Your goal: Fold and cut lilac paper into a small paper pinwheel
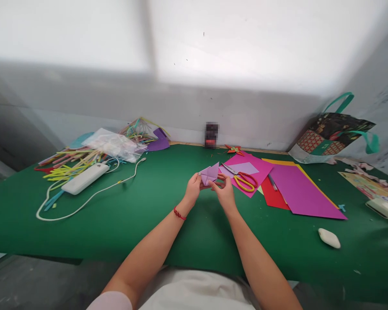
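Observation:
A folded piece of lilac paper (209, 174) is held up above the green table between both my hands. My left hand (193, 188) grips its left side, a red bracelet on the wrist. At its lower right edge, the thumb and fingers of my right hand (225, 192) pinch the paper. Just beyond my right hand, scissors (245, 181) with red and yellow handles lie on a magenta sheet (250, 165). A flat lilac sheet (245, 168) lies partly under the blades.
To the right lie a purple sheet (305, 193), a red sheet (274, 199), a pen (272, 182) and a white case (329, 238). A patterned bag (330, 133) stands at the back right. Leftward are a white power bank (85, 178), its cable (93, 196) and paper strips (80, 161).

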The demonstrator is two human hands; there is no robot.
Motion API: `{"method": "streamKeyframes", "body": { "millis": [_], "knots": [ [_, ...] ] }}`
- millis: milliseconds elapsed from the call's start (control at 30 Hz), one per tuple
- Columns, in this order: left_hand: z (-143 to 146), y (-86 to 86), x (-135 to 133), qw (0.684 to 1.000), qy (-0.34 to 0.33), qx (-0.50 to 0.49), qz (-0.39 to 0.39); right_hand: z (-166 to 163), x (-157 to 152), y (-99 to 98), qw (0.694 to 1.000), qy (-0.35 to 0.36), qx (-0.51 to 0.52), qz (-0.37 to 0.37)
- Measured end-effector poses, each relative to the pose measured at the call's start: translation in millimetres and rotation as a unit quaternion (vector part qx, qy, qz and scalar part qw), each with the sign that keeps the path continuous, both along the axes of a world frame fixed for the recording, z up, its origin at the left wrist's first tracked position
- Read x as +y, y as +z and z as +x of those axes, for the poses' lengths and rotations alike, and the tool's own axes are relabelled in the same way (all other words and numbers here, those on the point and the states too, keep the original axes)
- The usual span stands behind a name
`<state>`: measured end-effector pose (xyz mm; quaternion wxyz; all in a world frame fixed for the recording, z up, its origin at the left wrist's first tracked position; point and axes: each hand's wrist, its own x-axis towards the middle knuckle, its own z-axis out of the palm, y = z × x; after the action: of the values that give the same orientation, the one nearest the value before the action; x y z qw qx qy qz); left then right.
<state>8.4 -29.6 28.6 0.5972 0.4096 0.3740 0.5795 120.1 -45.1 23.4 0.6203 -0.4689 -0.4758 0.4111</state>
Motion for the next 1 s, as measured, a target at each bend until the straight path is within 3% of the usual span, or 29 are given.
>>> {"method": "streamKeyframes", "body": {
  "millis": [133,400,633,833,1000],
  "knots": [
    [2.4,0.3,-2.7,1.000,0.003,-0.010,-0.013,1.5,-0.4,1.2,0.999,0.030,0.009,-0.014],
    [-2.5,1.4,1.4,0.999,-0.050,0.003,-0.007,6.1,2.1,2.5,0.999,-0.007,0.031,-0.021],
    [-6.1,3.0,1.7,0.998,-0.046,0.032,-0.005,8.7,7.8,-1.5,0.999,-0.006,0.042,-0.012],
    [-5.0,0.7,2.9,0.998,-0.037,0.052,0.011,10.1,11.7,-5.1,0.998,0.052,0.044,-0.007],
    [-3.5,-0.9,3.9,0.995,-0.011,0.086,0.041,9.4,11.4,-4.5,0.999,0.031,0.039,-0.017]
  ]
}}
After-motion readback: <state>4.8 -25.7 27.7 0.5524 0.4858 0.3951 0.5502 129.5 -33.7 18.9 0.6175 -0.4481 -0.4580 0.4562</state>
